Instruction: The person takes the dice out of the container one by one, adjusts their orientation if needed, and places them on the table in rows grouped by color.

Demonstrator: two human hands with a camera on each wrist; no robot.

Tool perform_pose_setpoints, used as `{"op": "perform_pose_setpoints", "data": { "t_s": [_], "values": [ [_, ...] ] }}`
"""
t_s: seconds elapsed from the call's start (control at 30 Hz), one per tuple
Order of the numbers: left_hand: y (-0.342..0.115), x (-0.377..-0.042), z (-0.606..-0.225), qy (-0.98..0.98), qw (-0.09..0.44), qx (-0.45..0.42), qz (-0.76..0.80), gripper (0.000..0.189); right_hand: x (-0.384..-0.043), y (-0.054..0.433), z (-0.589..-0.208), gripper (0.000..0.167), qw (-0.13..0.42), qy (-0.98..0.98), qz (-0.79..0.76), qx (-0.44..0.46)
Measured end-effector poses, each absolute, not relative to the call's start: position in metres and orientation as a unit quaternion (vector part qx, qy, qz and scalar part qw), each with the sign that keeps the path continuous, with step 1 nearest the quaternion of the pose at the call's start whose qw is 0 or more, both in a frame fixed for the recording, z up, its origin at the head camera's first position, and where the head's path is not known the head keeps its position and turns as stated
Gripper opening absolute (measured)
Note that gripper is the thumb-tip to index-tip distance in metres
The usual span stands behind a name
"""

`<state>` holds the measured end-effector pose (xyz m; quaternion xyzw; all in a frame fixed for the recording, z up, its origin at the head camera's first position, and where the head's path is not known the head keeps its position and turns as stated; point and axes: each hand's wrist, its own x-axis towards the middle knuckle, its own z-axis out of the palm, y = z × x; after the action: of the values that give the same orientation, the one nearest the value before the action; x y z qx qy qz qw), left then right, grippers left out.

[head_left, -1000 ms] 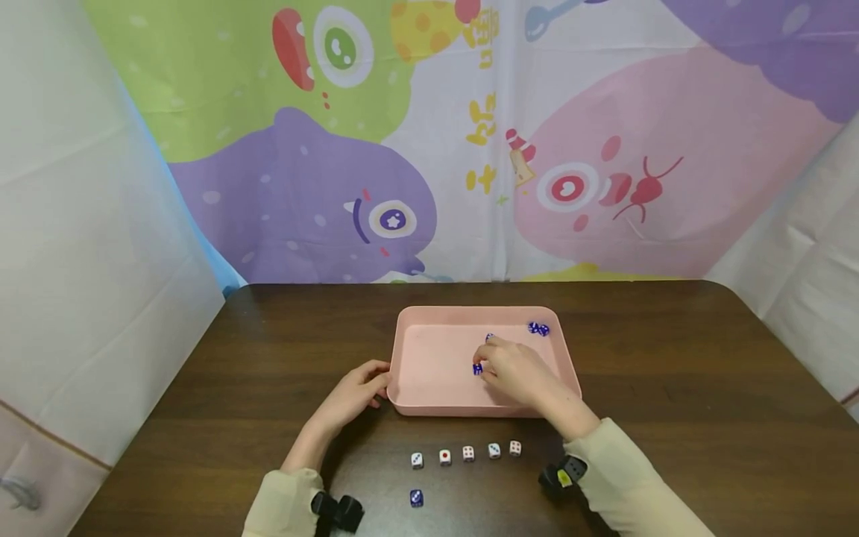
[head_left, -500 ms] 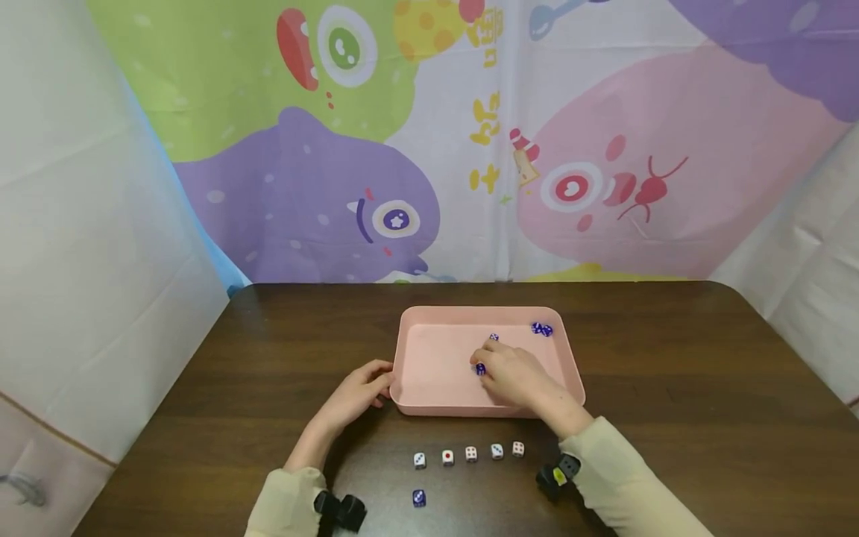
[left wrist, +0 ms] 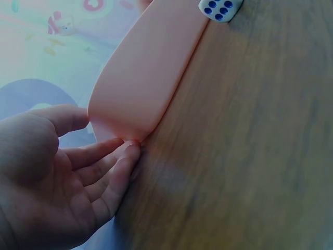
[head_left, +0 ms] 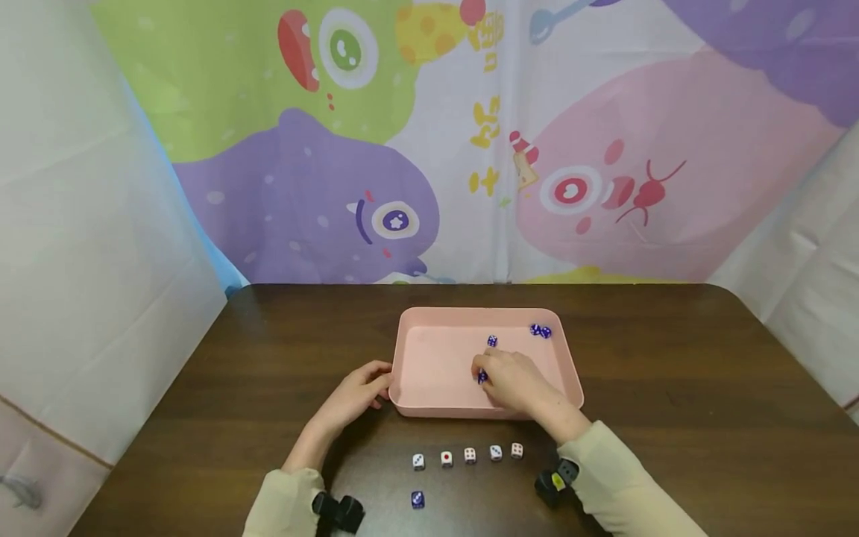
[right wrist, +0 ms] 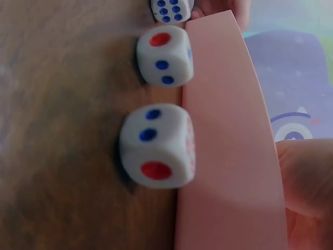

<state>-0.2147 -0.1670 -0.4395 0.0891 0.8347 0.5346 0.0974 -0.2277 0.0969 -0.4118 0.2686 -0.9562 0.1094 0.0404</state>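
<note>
In the head view my right hand reaches into a pink tray and pinches a blue die in its fingertips. Another blue die lies just beyond the fingers, and a touching pair of blue dice sits in the far right corner. At the tray's left side rests my left hand. The left wrist view has its thumb at the rim and its loosely extended fingertips against the lower wall. In the right wrist view, the tray wall partly covers my right hand and hides its fingertips.
Several white dice stand in a row on the brown table, in front of the tray. Nearer still lies one blue die, below the row's left end. A cartoon-printed cloth hangs behind the table.
My right hand has drawn slightly nearer with the blue die in its fingers, so the die beyond it shows fully. The left hand stays at the tray.
</note>
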Motion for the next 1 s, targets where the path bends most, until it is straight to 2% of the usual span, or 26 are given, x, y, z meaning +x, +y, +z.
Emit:
{"op": "perform_pose_setpoints", "data": {
  "t_s": [0.33, 0.63, 1.0],
  "values": [
    [-0.167, -0.215, -0.438, 0.834, 0.099, 0.091, 0.536, 0.037, -0.226, 0.095, -0.411, 0.011, 0.053, -0.953, 0.107, 0.279],
    [-0.167, -0.215, -0.439, 0.835, 0.099, 0.085, 0.534, 0.037, -0.216, 0.088, -0.401, 0.007, 0.122, -0.935, 0.100, 0.317],
    [-0.166, -0.216, -0.440, 0.836, 0.101, 0.090, 0.531, 0.036, -0.202, 0.085, -0.391, 0.007, 0.134, -0.926, 0.117, 0.334]
  ]
}}
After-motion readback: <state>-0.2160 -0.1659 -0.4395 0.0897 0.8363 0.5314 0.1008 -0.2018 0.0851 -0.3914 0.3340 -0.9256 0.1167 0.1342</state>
